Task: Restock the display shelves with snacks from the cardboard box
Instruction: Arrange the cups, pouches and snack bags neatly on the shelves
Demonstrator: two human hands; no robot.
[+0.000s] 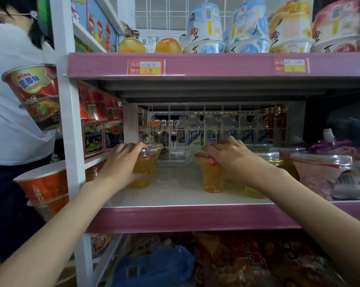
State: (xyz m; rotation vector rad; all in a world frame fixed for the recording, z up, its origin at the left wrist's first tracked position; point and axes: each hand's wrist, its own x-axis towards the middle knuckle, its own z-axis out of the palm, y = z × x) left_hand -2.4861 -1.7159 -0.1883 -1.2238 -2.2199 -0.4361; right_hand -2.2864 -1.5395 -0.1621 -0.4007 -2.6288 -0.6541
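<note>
While setting two jelly cups on the middle shelf [185, 195]: left hand [123, 160] gripping the left jelly cup [142, 168], right hand [226, 156] gripping the right jelly cup [212, 177]. Probably stiff, smooth, a little heavy. Best held around the rim under the lid.

Setting: small retail shop, snack aisle. Evidence: pink-fronted display shelves [195, 218] on white uprights; red-and-yellow price tags [146, 67] clipped to the upper shelf edge. Upper tier holds rows of sealed jelly tubs [249, 30]; middle tier, clear cups of yellow fruit jelly [213, 177]. Adjoining rack at left stocked with red instant noodle cups [37, 94]. Through the wire mesh back panel [212, 125], bottled drinks [193, 133] stand in the next aisle.
</note>
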